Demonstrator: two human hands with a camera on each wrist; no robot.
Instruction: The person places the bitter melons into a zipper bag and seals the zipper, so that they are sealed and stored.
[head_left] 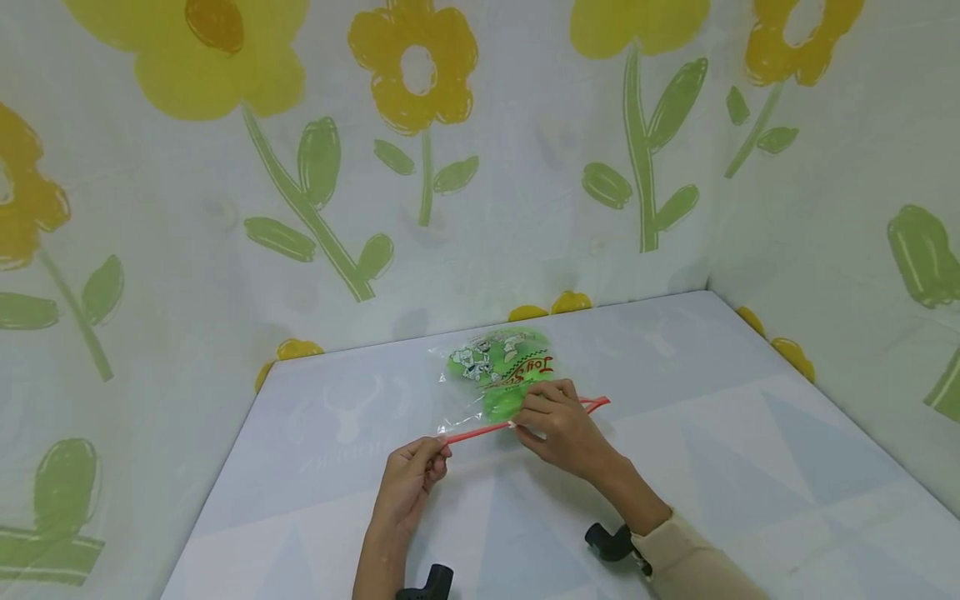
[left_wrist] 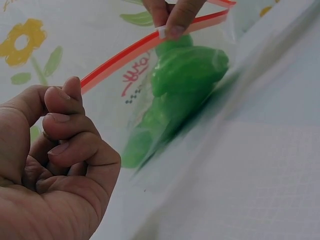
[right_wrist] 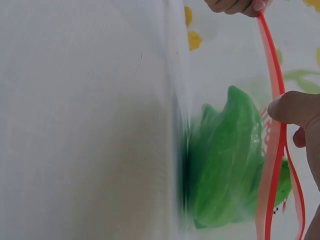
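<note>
A clear zip bag with a red zip strip lies over the table, its top edge toward me. Cartoon figures and red lettering are printed on it. Inside are smooth green objects, shaped like bell peppers; their exact kind is unclear. My left hand pinches the strip's left end between thumb and index finger, other fingers curled. Near the strip's middle, my right hand pinches at the white slider. Right of the slider the strip's two sides stand apart; to the left they run together.
The pale patterned table extends around the bag. Behind it and at both sides hang white walls printed with yellow flowers. Black wrist mounts sit on both of my wrists.
</note>
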